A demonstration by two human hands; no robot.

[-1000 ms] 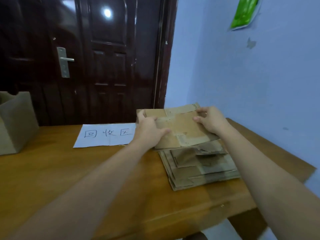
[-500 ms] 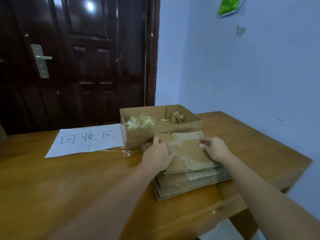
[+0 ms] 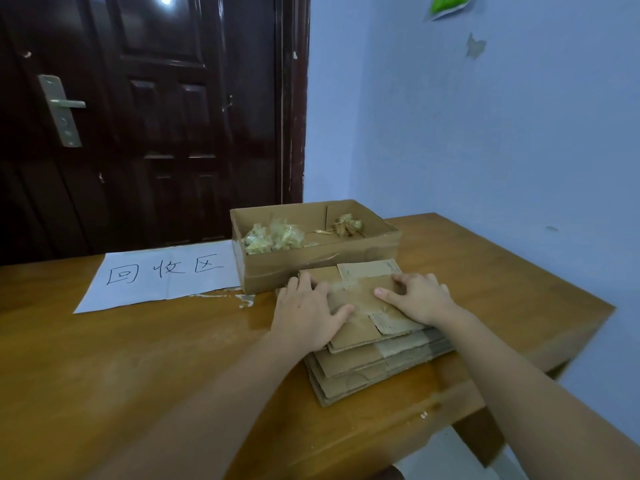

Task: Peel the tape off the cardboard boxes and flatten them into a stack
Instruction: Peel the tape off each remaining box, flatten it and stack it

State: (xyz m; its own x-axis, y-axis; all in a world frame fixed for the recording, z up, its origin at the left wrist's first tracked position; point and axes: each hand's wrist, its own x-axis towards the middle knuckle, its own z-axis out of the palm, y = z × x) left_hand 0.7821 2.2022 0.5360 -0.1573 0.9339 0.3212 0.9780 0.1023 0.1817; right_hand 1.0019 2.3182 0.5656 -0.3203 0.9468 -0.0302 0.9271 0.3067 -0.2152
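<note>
A stack of flattened cardboard boxes [image 3: 367,372] lies on the wooden table [image 3: 138,358] near its right front corner. The top flattened box [image 3: 360,299] lies on the stack. My left hand [image 3: 306,315] lies flat on its left side, fingers spread. My right hand [image 3: 415,297] presses on its right side with relaxed fingers. Behind the stack stands an open cardboard box [image 3: 322,265] holding crumpled tape balls [image 3: 273,237].
A white paper sheet with handwritten characters [image 3: 162,277] lies on the table to the left of the open box. A scrap of tape [image 3: 244,299] lies beside it. A dark door [image 3: 138,116] and a blue wall [image 3: 485,133] stand behind.
The flattened box came down onto the stack with both hands on it. The view shifted right, so the open box with tape came into sight and the box at the left went out of view.
</note>
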